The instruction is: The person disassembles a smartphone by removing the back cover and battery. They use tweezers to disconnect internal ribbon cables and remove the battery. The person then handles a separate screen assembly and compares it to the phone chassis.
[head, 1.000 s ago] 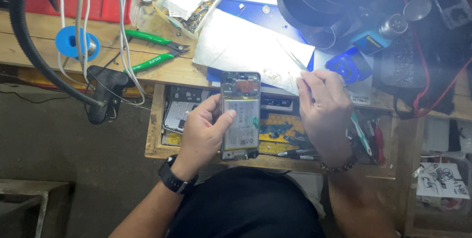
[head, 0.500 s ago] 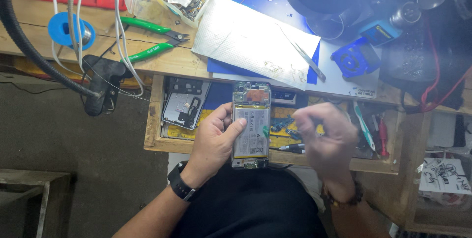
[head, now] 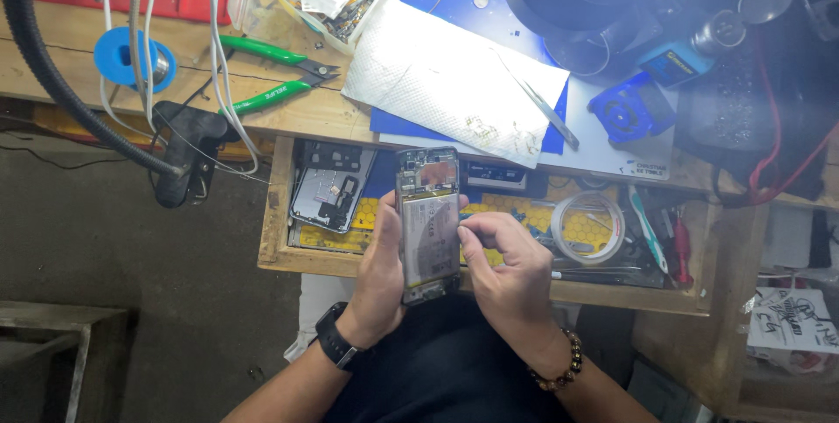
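gripping the opened phone [head: 428, 224], left hand [head: 382, 276] cradles it while right hand [head: 505, 264] pinches its edge.

Opened phone [head: 428, 222], upright, seemingly backless

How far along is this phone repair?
Done: the phone is open, back cover off, battery and boards bare. In hand: the left hand holds it over the drawer while the right hand pinches at its right edge. Left: closing it; a loose frame lies in the drawer.
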